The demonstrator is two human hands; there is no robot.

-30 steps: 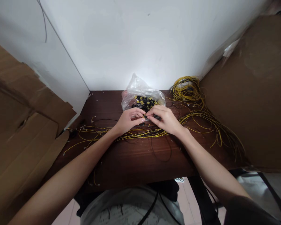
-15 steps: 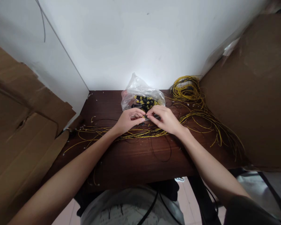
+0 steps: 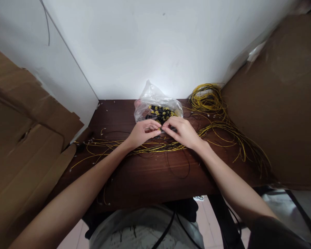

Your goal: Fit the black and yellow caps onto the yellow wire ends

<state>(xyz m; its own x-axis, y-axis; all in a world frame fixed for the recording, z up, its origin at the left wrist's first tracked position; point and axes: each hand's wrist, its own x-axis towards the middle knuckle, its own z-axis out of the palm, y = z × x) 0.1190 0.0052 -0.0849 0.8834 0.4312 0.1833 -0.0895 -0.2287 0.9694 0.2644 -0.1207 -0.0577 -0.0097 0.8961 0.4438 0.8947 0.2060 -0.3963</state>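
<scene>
Left hand [image 3: 142,133] and right hand [image 3: 182,131] nearly meet, any grip unclear, at the near edge of the clear bag [image 3: 151,94] holding black-and-yellow pieces [image 3: 163,112], likely light, stiff, best pinched by their sides.

Place: apparently a small workshop
Bench [image 3: 147,178]: bundled wires [image 3: 216,126], bag [image 3: 152,94] of small parts [image 3: 162,112]
Sides: cardboard sheets [image 3: 272,110]

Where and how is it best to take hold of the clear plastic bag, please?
Probably by the peaked top of the plastic bag, pinched from above. This loose, crumpled part rises above the black and yellow parts, so it offers thin film to grasp, while the left hand and right hand crowd the near side.
</scene>
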